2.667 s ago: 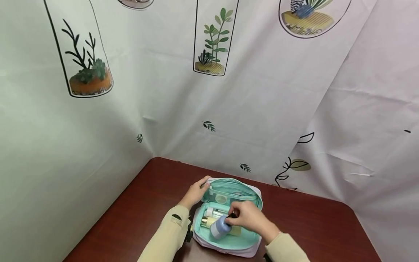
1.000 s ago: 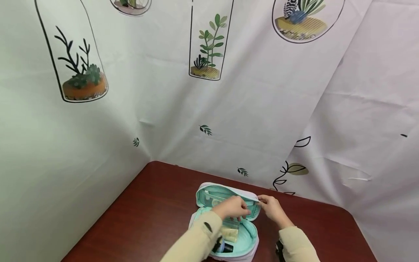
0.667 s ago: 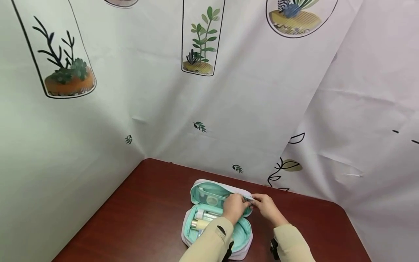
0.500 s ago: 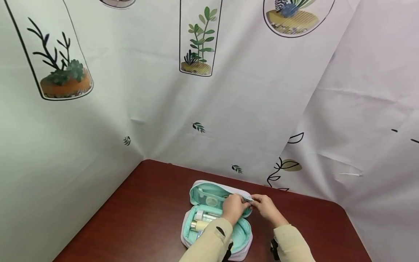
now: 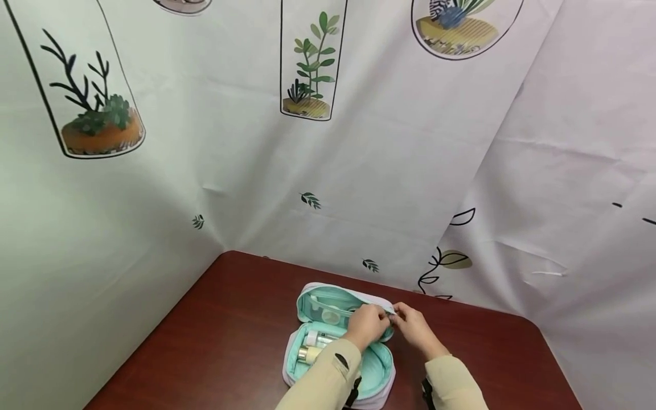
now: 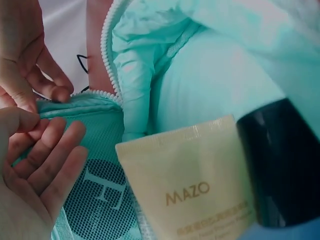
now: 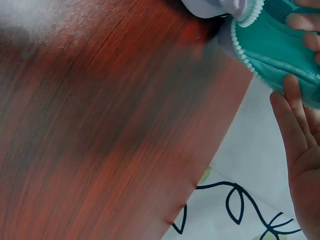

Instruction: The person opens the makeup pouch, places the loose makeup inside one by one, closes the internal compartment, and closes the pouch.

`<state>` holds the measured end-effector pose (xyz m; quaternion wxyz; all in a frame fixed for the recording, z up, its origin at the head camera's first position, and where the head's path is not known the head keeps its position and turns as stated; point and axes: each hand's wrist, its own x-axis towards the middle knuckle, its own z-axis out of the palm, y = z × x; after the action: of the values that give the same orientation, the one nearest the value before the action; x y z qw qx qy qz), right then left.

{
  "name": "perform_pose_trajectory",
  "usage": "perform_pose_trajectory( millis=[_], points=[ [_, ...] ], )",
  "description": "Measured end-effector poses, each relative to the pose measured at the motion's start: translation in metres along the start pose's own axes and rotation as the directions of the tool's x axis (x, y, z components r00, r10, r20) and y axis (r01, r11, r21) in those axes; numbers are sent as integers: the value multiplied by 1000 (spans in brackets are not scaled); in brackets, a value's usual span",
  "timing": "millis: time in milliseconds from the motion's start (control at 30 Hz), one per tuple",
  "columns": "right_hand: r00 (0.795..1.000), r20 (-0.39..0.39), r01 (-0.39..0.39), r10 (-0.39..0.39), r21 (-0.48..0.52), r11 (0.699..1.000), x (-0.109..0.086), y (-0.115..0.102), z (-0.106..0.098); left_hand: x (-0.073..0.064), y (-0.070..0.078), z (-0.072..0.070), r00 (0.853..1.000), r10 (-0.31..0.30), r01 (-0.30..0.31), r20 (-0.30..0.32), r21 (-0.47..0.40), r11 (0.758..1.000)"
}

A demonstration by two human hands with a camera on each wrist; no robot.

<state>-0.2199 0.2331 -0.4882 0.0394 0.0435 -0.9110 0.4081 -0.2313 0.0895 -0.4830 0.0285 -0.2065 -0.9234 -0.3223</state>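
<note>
A toiletry bag [image 5: 379,397], lilac outside and mint inside, lies unfolded. My left hand [image 5: 368,323] reaches across it to the right end of the lid's mesh pocket [image 5: 311,308]. In the left wrist view its thumb and index finger pinch the pocket's top edge [image 6: 75,107], the other fingers loosely extended. My right hand [image 5: 414,329] grips the lid's right corner between thumb and fingers. Inside lie a cream tube [image 6: 185,175] with a gold cap [image 5: 303,354], a clear white-capped bottle [image 5: 319,339] and a blue bottle's black cap [image 6: 280,160]. My left sleeve hides part of them.
Behind the mesh sits a round item [image 6: 100,195] marked F. The bag stands on a dark red wooden table [image 5: 230,330], close to its back edge. A white printed cloth [image 5: 400,171] hangs right behind and beside the table.
Earlier my right hand held the blue bottle over the bag and my left hand held the lid's left end. The bottle was put inside; both hands moved to the lid's right end.
</note>
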Motion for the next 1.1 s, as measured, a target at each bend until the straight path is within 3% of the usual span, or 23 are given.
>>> perform_pose_trajectory(
  millis=[233,567,833,1100],
  points=[
    [999,-30,32,-34,-59,998,-1,2,7,-1,-4,-5,999,16,-15,45,-22,1000],
    [998,-61,2,-9,-104,995,-3,0,9,-2,-16,-14,995,72,-73,66,15,997],
    [996,-92,-12,-1,-133,991,-4,-1,10,-4,-24,-21,990,108,-103,95,-57,993],
    [996,-95,-10,-1,-124,992,-3,-2,9,-6,-31,-29,989,73,-65,132,-61,996]
  ],
)
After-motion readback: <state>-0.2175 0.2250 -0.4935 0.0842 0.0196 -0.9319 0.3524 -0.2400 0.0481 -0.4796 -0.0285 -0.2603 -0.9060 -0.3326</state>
